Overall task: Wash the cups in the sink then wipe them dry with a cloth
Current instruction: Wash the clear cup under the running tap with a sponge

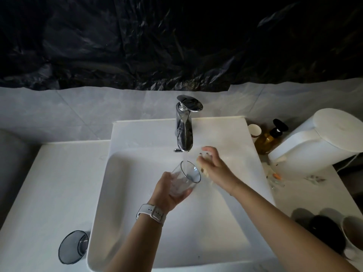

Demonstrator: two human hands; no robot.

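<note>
Holding tilted glass cup (185,178) under faucet (184,132)

Crumpled black plastic sheeting (137,40) covers the upper wall, and pale grey tiles (78,110) run below it. On the white worktop (49,183) to the right, a small paper cup (254,130) stands just beside an amber pump bottle (268,141) with a black pump head. Near them sits a large white lidded container (322,138). In front of it lie a few small scattered bits of litter (277,176), too small to identify. A white smartwatch (152,212) with a perforated strap shows near the basin's middle.
</note>
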